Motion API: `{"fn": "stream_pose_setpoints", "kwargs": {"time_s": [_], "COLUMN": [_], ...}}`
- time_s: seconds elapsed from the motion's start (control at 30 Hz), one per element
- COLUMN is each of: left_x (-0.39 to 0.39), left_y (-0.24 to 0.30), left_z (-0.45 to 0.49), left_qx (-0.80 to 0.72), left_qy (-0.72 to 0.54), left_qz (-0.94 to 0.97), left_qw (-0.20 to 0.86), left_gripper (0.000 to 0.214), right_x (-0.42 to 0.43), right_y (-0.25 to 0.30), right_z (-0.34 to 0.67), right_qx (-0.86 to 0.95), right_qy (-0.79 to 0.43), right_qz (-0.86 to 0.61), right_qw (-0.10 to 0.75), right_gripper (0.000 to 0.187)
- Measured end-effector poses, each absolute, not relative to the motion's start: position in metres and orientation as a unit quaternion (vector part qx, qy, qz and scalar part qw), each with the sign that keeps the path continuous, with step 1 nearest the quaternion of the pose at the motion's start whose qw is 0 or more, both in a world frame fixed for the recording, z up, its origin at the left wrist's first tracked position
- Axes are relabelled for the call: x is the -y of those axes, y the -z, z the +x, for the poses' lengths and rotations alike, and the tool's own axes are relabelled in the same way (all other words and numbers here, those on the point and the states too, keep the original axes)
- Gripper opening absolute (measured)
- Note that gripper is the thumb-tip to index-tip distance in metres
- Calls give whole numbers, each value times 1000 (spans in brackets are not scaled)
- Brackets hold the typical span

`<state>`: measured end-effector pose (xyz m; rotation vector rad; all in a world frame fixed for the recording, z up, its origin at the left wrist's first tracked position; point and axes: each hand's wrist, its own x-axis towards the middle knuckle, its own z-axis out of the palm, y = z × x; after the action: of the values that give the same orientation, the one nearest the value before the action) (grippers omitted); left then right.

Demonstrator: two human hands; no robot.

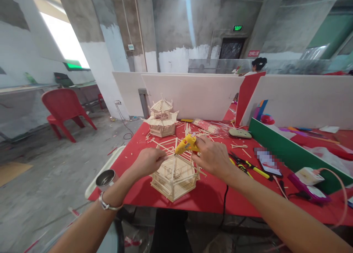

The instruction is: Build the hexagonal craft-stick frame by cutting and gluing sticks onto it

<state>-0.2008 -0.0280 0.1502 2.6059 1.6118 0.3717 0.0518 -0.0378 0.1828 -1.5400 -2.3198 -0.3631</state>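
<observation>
A yellow glue gun (186, 144) is gripped in my right hand (213, 155), its nozzle pointing down and left at the top of a six-sided frame of thin wooden sticks (173, 181). The nozzle tip is at or just above an upper joint; contact is not clear. My left hand (149, 162) is closed in a pinch by the frame's upper left side, and whatever lies between its fingertips is hidden. One long stick slants across the frame's top. Behind it stands a finished-looking tiered stick pagoda (162, 119).
Loose sticks and a bagged bundle of sticks (205, 126) lie at the back of the red table (132, 192). To the right are yellow-handled pliers (257, 169), a phone (268, 162), a charger (309, 176) and a green divider (289, 155). A metal cup (106, 179) stands left. Another person sits beyond the partition.
</observation>
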Motion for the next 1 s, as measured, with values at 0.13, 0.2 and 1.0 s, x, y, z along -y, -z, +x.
{"fn": "stream_pose_setpoints", "kwargs": {"time_s": [0.13,0.2,1.0], "left_x": [31,31,33], "left_y": [-151,-151,-150], "left_z": [-199,-198,-199], "left_qx": [-523,-524,-540], "left_qy": [-148,-166,-195], "left_qz": [839,835,817], "left_qw": [36,40,60], "left_gripper": [30,27,22], "right_x": [36,36,41], "right_y": [-182,-181,-189], "right_z": [54,55,40], "right_qx": [811,811,827], "right_qy": [141,143,163], "right_qz": [-539,-537,-521], "right_qw": [181,182,136], "right_gripper": [23,23,20]}}
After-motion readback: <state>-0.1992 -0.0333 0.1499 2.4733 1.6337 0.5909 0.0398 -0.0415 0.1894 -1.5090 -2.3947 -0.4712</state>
